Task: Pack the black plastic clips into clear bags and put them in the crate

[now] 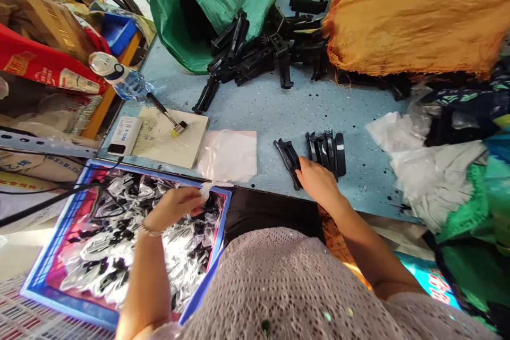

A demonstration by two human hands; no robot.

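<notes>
Near the front edge of the blue speckled table, my right hand (317, 180) has its fingers closed on the lower end of a slim black plastic part (288, 162). Just right of that part, several similar black parts (324, 153) stand side by side in a short row. My left hand (177, 207) pinches the edge of a clear plastic bag (207, 189) above the crate's right side. A stack of flat clear bags on a pale sheet (235, 156) lies on the table beyond my left hand.
A blue crate (51, 297) of bagged black parts sits lower left. More black parts (255, 56) spill from a green sack (219, 0). An orange sack (414, 16) lies back right. A bottle (127, 82), a brush (165, 111) and a board (171, 146) are at left; crumpled white cloth (436, 175) is right.
</notes>
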